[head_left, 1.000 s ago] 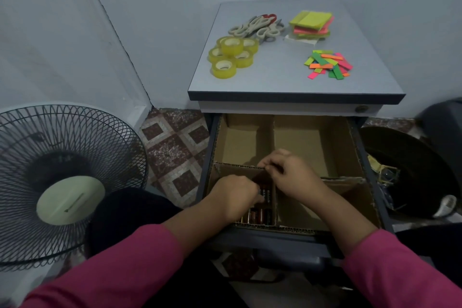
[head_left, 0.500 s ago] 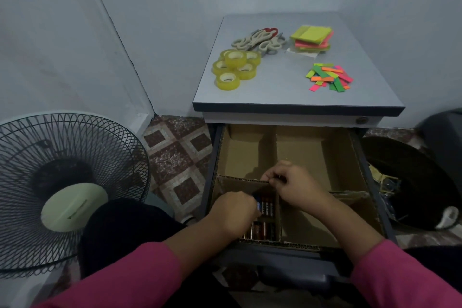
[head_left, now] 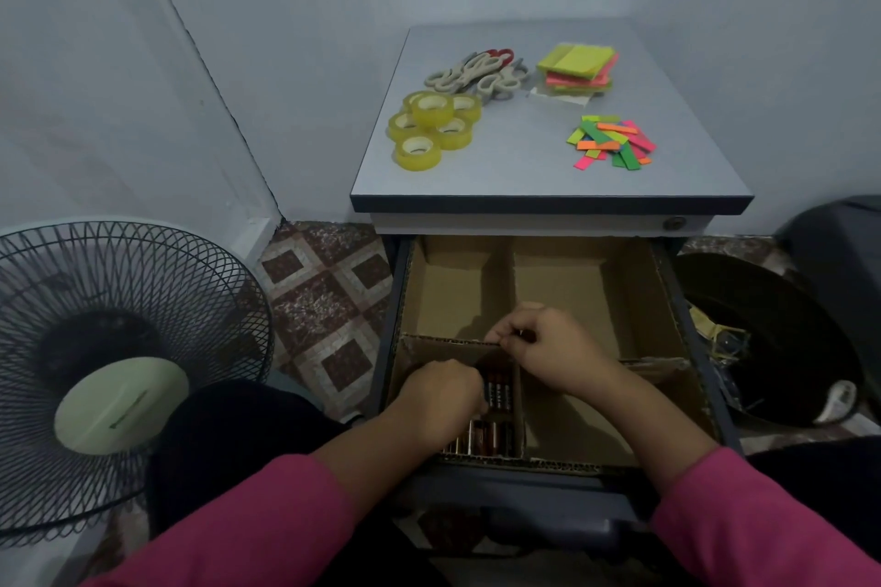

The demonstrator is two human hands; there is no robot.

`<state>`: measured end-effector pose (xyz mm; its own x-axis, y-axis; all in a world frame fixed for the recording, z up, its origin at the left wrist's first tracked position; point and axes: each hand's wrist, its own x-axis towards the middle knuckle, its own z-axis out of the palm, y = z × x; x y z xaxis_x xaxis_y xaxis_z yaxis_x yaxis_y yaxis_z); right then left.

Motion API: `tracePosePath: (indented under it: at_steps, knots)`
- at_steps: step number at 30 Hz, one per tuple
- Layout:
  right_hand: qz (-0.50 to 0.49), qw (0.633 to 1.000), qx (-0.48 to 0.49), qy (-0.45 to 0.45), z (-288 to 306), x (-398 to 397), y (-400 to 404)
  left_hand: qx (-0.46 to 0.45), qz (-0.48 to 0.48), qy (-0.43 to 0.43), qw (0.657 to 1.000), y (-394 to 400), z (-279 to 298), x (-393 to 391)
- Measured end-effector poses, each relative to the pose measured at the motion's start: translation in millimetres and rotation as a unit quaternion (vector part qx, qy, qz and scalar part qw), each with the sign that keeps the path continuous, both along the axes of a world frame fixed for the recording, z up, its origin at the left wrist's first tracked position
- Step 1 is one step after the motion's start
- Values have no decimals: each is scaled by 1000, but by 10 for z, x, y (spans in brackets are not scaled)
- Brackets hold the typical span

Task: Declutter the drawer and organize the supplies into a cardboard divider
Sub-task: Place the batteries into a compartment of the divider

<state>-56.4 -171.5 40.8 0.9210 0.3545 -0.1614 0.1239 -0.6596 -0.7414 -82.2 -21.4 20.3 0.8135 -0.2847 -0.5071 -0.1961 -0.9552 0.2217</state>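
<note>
The open drawer (head_left: 671,296) holds a brown cardboard divider (head_left: 562,296) with several compartments. Batteries (head_left: 498,392) lie in the near-left compartment. My left hand (head_left: 438,393) reaches down into that compartment, fingers curled on the batteries. My right hand (head_left: 548,348) hovers over the divider's cross wall and pinches a small dark item that looks like a battery. On the cabinet top (head_left: 524,172) lie yellow tape rolls (head_left: 431,122), scissors (head_left: 476,72), a stack of sticky notes (head_left: 577,67) and coloured paper strips (head_left: 612,143).
A black floor fan (head_left: 114,367) stands at the left beside the drawer. A black bin (head_left: 772,338) with scraps sits at the right. The cabinet stands in a corner, with grey walls behind and to the left. Patterned floor tiles (head_left: 329,296) show between fan and drawer.
Both hands stay at the near-left compartment. My right hand's fingers have shifted slightly at the cross wall and my left hand has sunk a little deeper among the batteries.
</note>
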Motion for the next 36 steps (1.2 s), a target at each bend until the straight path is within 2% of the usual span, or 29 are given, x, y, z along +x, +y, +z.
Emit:
tracePosePath:
  at_steps: [6,10,13,16,19,22,25,27,29,33,36]
  knots:
    - [11,1000,-6,9,21,9,-20,13,18,57,998,-30,51,59]
    - [31,999,-33,12,144,25,-37,-7,21,49,999,28,105,76]
    - [3,997,-51,-62,277,53,-49,-55,20,10,998,94,322,76]
    - [-56,984,-2,-170,452,160,-17,-142,59,-49,987,156,620,147]
    - [-101,965,44,-238,628,389,60,-274,138,-139,941,245,875,292]
    - [-128,949,38,-287,756,686,189,-372,204,-275,863,310,1024,540]
    - [-133,944,12,-301,833,982,353,-386,247,-390,799,353,1096,914]
    - [-113,948,6,-298,860,1135,460,-365,248,-432,786,388,1138,1165]
    - [-67,955,3,-288,877,1245,554,-314,240,-450,800,441,1173,1410]
    - [19,961,-27,-276,843,1323,644,-170,212,-438,857,497,1228,1768]
    - [18,957,-23,-288,798,1329,629,-140,204,-410,878,517,1271,1906]
